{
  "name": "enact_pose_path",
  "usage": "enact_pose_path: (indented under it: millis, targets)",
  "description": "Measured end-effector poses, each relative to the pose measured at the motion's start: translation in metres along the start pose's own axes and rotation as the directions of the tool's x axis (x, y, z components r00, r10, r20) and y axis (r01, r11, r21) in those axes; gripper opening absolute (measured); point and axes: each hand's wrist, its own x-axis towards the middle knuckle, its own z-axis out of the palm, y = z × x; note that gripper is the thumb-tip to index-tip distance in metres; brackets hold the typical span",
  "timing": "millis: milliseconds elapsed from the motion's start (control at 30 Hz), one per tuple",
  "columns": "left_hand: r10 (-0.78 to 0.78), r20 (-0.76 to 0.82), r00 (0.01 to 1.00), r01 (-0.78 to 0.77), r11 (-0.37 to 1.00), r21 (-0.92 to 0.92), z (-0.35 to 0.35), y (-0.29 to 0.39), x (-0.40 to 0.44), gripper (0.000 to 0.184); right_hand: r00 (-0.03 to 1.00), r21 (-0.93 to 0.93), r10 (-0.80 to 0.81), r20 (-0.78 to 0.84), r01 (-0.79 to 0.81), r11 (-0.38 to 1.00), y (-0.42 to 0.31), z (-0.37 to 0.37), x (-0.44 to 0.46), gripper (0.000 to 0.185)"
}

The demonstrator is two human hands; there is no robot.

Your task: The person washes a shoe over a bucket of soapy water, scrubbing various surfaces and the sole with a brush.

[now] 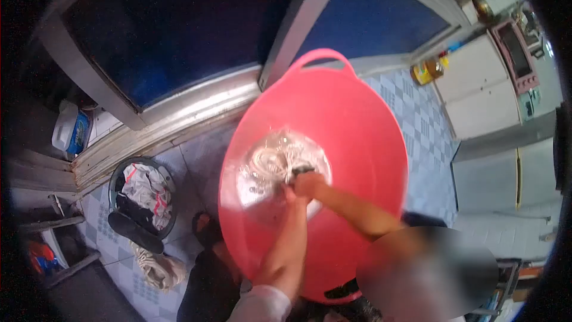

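A large pink tub (369,131) with a loop handle stands before me, with shiny, sudsy water (250,188) in its bottom. In the water lies a bundle of cream cords (271,160), which looks like a mop head. My left hand (289,193) is closed at the near end of the bundle, its forearm coming from a pale sleeve. Right beside it, my right hand (310,185) is closed around the same end. A small dark piece (303,169) shows just past the fingers; I cannot make out what it is. A blurred patch hides the upper right arm.
To the left, a dark basin (171,217) holds white and black cloth. A dark slipper-like thing (136,232) and a cream bundle (159,269) lie near it. A white bottle (64,126) stands by the door sill. A yellow-labelled jug (426,72) stands near the white cabinet (476,86).
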Motion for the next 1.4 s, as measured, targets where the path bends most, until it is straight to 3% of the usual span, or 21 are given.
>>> enact_pose_path:
  millis: [33, 100, 167, 267, 400, 433, 533, 600, 700, 733, 767, 800, 833, 867, 933, 967, 1067, 1167, 1233, 1333, 1400]
  targets:
    - [0.074, -0.1, 0.992, -0.051, 0.974, 0.221, -0.001, -0.002, 0.001, 0.071, 0.976, -0.04, 0.193, 0.103, -0.19, 0.981, -0.004, -0.011, -0.018, 0.033]
    - [0.157, -0.211, 0.965, -0.046, 0.89, 0.453, 0.008, -0.01, 0.009, 0.066, 0.996, -0.148, 0.062, 0.068, -0.051, 0.988, 0.017, -0.002, -0.036, 0.033]
    - [0.193, -0.256, 0.947, -0.053, 0.882, 0.468, 0.025, -0.025, -0.013, 0.061, 0.996, -0.239, -0.069, 0.05, 0.079, 0.968, 0.024, 0.004, -0.043, 0.033]
    - [0.187, -0.271, 0.944, -0.043, 0.887, 0.46, 0.029, -0.02, -0.012, 0.061, 0.99, -0.001, 0.14, 0.02, -0.14, 0.99, 0.009, 0.002, -0.014, 0.037]
    - [0.094, -0.078, 0.993, -0.044, 0.874, 0.483, 0.035, 0.001, -0.01, 0.066, 0.985, -0.139, -0.003, -0.175, -0.021, 0.99, 0.005, 0.023, 0.002, 0.028]
    - [0.058, -0.331, 0.942, 0.081, 0.918, 0.389, 0.047, -0.002, -0.021, 0.064, 0.997, -0.23, -0.071, -0.029, 0.062, 0.971, 0.012, 0.017, -0.006, 0.027]
    - [0.027, -0.363, 0.931, 0.17, 0.849, 0.501, 0.094, -0.018, -0.049, 0.061, 0.962, -0.416, -0.036, 0.27, 0.15, 0.897, 0.018, -0.027, -0.039, 0.041]
    - [-0.11, -0.214, 0.971, 0.212, 0.813, 0.542, 0.089, -0.001, -0.035, 0.058, 0.982, -0.383, -0.047, 0.181, 0.115, 0.916, 0.02, -0.048, -0.068, 0.043]
    - [0.104, -0.395, 0.913, 0.205, 0.72, 0.663, 0.148, -0.028, -0.072, 0.047, 0.987, -0.396, -0.027, 0.156, 0.088, 0.914, 0.038, -0.054, -0.07, 0.044]
    - [0.472, -0.248, 0.846, -0.065, 0.552, 0.831, 0.111, -0.003, -0.03, 0.04, 0.976, -0.447, 0.02, 0.215, 0.08, 0.891, 0.044, -0.053, -0.067, 0.042]
    - [0.818, -0.014, 0.576, -0.151, 0.123, 0.981, 0.075, 0.021, 0.01, 0.034, 0.977, -0.475, 0.054, 0.205, 0.051, 0.879, 0.041, -0.061, -0.076, 0.035]
    - [0.951, 0.18, 0.25, 0.022, -0.192, 0.981, 0.086, 0.011, 0.008, 0.029, 0.979, -0.464, 0.041, 0.2, 0.058, 0.884, 0.048, -0.055, -0.071, 0.035]
    - [0.867, 0.492, 0.073, -0.108, -0.484, 0.869, 0.085, -0.01, 0.003, 0.016, 0.985, -0.446, 0.036, 0.171, 0.045, 0.894, 0.058, -0.045, -0.062, 0.032]
    - [0.858, 0.509, 0.066, -0.099, -0.502, 0.859, 0.095, -0.022, -0.015, 0.016, 0.99, -0.423, 0.03, 0.141, 0.033, 0.905, 0.065, -0.037, -0.058, 0.029]
    - [0.184, 0.938, 0.292, -0.104, -0.969, 0.223, 0.103, -0.036, -0.029, 0.014, 0.996, -0.337, 0.041, 0.078, -0.013, 0.941, 0.065, -0.047, -0.067, 0.028]
    - [0.013, 0.82, 0.572, 0.008, -1.0, 0.011, 0.089, -0.009, -0.012, 0.015, 0.997, -0.259, 0.073, 0.025, -0.064, 0.964, 0.066, -0.052, -0.069, 0.027]
    - [-0.053, 0.762, 0.645, 0.224, -0.941, -0.255, 0.083, -0.003, -0.005, 0.013, 0.995, -0.138, 0.094, -0.021, -0.096, 0.986, 0.082, -0.044, -0.051, 0.03]
    - [-0.01, 0.586, 0.81, 0.314, -0.837, -0.448, 0.102, -0.031, -0.011, 0.016, 0.967, 0.084, 0.09, -0.24, -0.071, 0.994, 0.104, -0.027, -0.037, 0.025]
    - [0.05, 0.436, 0.899, 0.328, -0.736, -0.593, 0.099, -0.029, 0.001, 0.024, 0.975, 0.096, 0.096, -0.203, -0.078, 0.992, 0.106, -0.036, -0.048, 0.026]
    - [0.189, 0.318, 0.929, 0.357, -0.684, -0.636, 0.104, -0.044, 0.005, 0.017, 0.952, 0.123, 0.133, -0.277, -0.102, 0.987, 0.084, -0.025, 0.002, 0.028]
    - [0.074, 0.387, 0.919, 0.304, -0.757, -0.579, 0.092, -0.012, 0.019, 0.015, 0.913, 0.184, 0.163, -0.373, -0.1, 0.978, 0.077, -0.039, -0.002, 0.029]
